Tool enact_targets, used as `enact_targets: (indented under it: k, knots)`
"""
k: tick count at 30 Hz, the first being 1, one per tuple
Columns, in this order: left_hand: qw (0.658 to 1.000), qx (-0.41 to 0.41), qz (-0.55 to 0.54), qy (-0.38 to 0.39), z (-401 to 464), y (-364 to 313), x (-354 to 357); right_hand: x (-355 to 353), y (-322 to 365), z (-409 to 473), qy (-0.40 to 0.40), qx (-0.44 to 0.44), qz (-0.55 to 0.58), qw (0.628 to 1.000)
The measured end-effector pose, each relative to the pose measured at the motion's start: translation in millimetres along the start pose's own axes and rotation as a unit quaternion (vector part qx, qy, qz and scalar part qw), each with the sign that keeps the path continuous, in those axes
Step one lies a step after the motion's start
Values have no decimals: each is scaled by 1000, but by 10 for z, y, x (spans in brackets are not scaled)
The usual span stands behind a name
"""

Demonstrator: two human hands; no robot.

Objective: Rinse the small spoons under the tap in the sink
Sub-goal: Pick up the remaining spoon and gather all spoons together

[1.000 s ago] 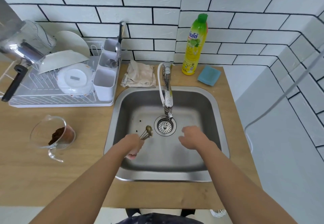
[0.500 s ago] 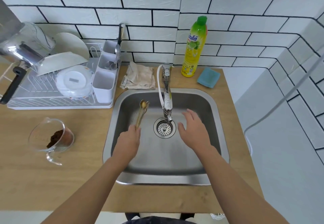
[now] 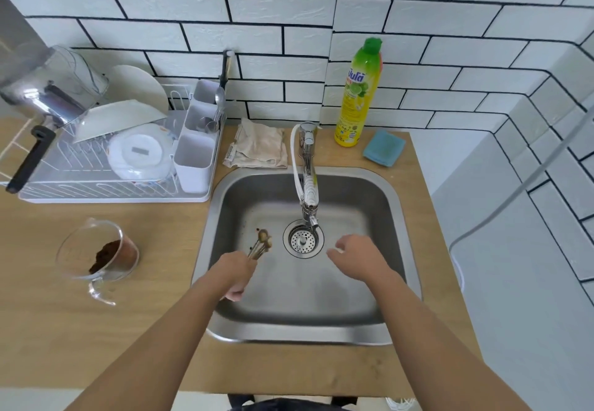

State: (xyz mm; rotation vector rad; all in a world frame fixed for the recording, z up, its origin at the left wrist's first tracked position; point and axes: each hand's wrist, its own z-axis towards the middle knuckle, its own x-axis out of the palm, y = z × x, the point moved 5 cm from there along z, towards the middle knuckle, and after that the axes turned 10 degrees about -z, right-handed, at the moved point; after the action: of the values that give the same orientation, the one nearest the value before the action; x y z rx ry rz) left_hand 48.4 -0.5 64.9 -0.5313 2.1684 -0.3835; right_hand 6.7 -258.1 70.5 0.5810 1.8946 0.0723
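My left hand point(image 3: 236, 271) grips a bunch of small gold-coloured spoons point(image 3: 262, 243) by their handles, low inside the steel sink point(image 3: 390, 205). Their bowls point toward the drain strainer point(image 3: 302, 241) and sit left of it. The chrome tap point(image 3: 308, 173) reaches over the sink, its spout ending above the drain. I see no water stream. My right hand point(image 3: 356, 258) hovers right of the drain with loosely curled fingers and holds nothing.
A dish rack point(image 3: 106, 166) with plates, a lid and a cutlery holder stands at the back left. A glass measuring jug with brown powder point(image 3: 99, 254) sits left of the sink. Behind the sink lie a cloth point(image 3: 260, 145), a yellow detergent bottle point(image 3: 358, 95) and a blue sponge point(image 3: 384, 148).
My left hand pulled the spoons back from the far left of the sink to beside the drain. My right hand drew back from near the tap and curled its fingers.
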Motion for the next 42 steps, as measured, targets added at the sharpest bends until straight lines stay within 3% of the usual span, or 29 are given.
enact_targets:
  k: [1, 3, 6, 8, 11, 14, 18, 23, 27, 36, 42]
  knots:
    - [999, -12, 32, 29, 6, 51, 45, 50, -29, -4, 12, 18, 37, 999]
    - [992, -59, -83, 73, 8, 69, 160, 131, -33, -30, 31, 71, 205, 976]
    - [946, -68, -265, 175, -40, -73, 355, 343, 91, -109, 167, 161, 430, 872]
    - [909, -75, -324, 252, -117, -255, 489, 430, 191, -166, 231, 174, 498, 818]
    - [875, -62, -336, 344, -236, -506, 608, 519, 259, -235, 289, 147, 552, 768]
    - [855, -23, -323, 406, -327, -707, 675, 510, 223, -263, 262, 119, 607, 740]
    - [849, -2, -318, 422, -379, -853, 657, 333, 103, -273, 177, 52, 661, 728]
    - [841, 51, -329, 427, -388, -789, 529, 158, 75, -411, 127, -3, 624, 771]
    - [824, 48, -340, 450, -396, -716, 477, 152, 162, -479, 92, -15, 633, 768]
    - [819, 47, -328, 468, -386, -707, 405, 117, 191, -491, 86, -9, 681, 727]
    - [818, 42, -342, 461, -365, -717, 432, 84, 181, -484, 68, -7, 656, 751]
